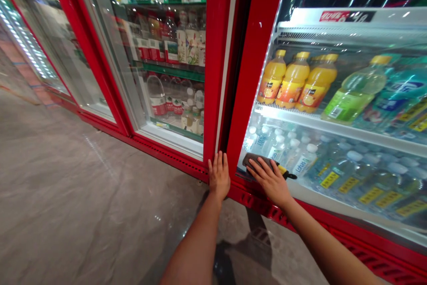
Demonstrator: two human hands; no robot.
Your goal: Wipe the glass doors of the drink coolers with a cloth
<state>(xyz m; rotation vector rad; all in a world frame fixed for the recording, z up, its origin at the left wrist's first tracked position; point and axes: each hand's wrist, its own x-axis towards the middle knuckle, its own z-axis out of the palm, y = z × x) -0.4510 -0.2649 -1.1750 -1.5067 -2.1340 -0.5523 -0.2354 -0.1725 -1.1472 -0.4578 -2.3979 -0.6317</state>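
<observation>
My left hand lies flat against the lower red frame of the left fridge, fingers stretched upward, holding nothing. My right hand presses a dark grey cleaning pad against the lower left corner of the glass door of the right fridge. The pad's yellow and black end sticks out to the right of my fingers. The side of the pad towards the glass is hidden. Behind the glass, close to my right hand, stand water bottles with white caps.
Orange juice bottles and a green-labelled bottle stand on the shelf above. The left fridge holds red-labelled bottles behind its glass. More red-framed fridges stretch away leftward. Grey floor lies below, with a vented red base under the right door.
</observation>
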